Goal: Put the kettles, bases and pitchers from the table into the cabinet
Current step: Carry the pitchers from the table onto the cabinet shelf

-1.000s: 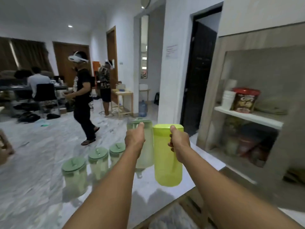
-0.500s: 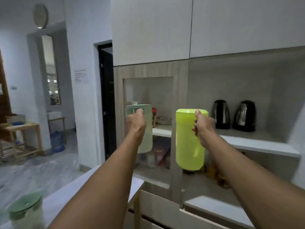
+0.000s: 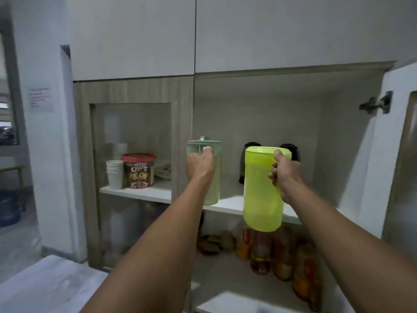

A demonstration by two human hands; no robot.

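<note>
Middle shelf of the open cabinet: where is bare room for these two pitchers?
The shelf is bare in front, between the wooden divider and the open door. Behind stand two dark kettles, partly hidden by the yellow-green pitcher in the right hand. The left hand holds the pale green pitcher. The lower shelf is crowded with bottles.

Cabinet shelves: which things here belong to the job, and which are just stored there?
Job:
- pale green pitcher, in left hand
- lime pitcher, in right hand
- two dark kettles on the middle shelf

Just stored:
- cereal tub
- paper cups
- bottles below
</note>
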